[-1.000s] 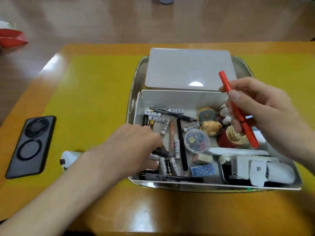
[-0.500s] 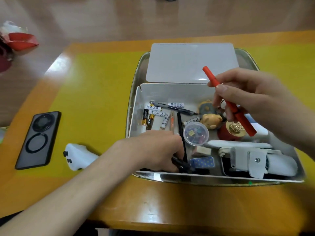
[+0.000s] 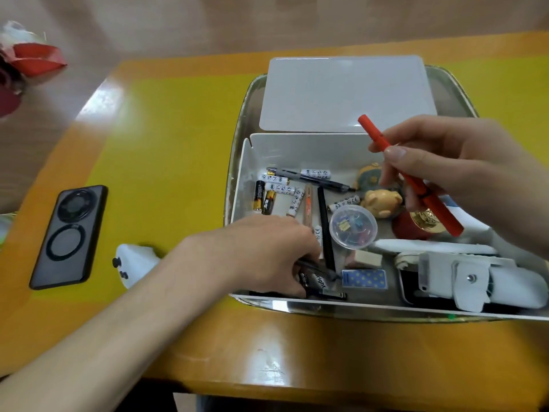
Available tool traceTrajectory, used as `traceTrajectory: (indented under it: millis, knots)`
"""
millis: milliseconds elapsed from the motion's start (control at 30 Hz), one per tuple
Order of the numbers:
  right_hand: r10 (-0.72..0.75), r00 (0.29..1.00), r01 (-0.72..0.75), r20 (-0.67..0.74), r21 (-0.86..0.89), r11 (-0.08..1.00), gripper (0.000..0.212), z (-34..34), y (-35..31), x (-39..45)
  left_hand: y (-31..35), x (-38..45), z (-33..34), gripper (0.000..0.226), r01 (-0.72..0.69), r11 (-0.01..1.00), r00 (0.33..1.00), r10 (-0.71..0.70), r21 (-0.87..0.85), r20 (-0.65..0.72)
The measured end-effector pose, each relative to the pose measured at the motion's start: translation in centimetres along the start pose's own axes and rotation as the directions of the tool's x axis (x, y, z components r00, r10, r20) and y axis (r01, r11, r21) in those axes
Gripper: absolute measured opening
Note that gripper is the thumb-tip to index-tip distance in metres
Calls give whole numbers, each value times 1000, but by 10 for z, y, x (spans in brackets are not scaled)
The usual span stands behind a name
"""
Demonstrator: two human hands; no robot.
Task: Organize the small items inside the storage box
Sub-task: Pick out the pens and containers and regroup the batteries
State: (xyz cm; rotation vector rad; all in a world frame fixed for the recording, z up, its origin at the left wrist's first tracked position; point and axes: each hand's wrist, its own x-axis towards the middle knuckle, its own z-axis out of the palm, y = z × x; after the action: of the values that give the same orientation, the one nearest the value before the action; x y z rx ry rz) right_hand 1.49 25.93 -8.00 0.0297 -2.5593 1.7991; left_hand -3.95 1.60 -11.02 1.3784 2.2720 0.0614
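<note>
A white storage box [image 3: 297,147] stands open on the table, its white lid [image 3: 347,93] lying flat behind it. Inside lie several batteries [image 3: 277,188], black pens [image 3: 325,230], a round clear tub of clips [image 3: 353,226], a bear figurine [image 3: 381,202], a blue patterned card pack [image 3: 364,278] and a white gadget [image 3: 475,281]. My left hand [image 3: 267,254] reaches into the box's near left corner, fingers curled round dark pens [image 3: 319,276]. My right hand [image 3: 451,171] hovers over the box's right side, pinching a red pen [image 3: 410,176] tilted upward.
A metal tray [image 3: 237,162] holds the box. On the yellow mat [image 3: 166,150] to the left lie a black phone [image 3: 69,236] and a small white device [image 3: 133,263]. A red object [image 3: 35,59] sits off the table at far left.
My left hand slid toward the box's near edge and closed on dark pens there. My right hand, still holding the red pen, stayed above the right side.
</note>
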Motion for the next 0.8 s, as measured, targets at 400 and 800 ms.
traceTrajectory:
  millis: [400,800]
  knots:
    - [-6,999,8,45,-48,999,12,0,-8,-8,0,2,-17,19,9,981,1000,-5,-194,22]
    - [-101,986,90,-135,-92,992,26,11,-14,-10,-42,-36,-63,35,-17,765,833,-346,-644,-432]
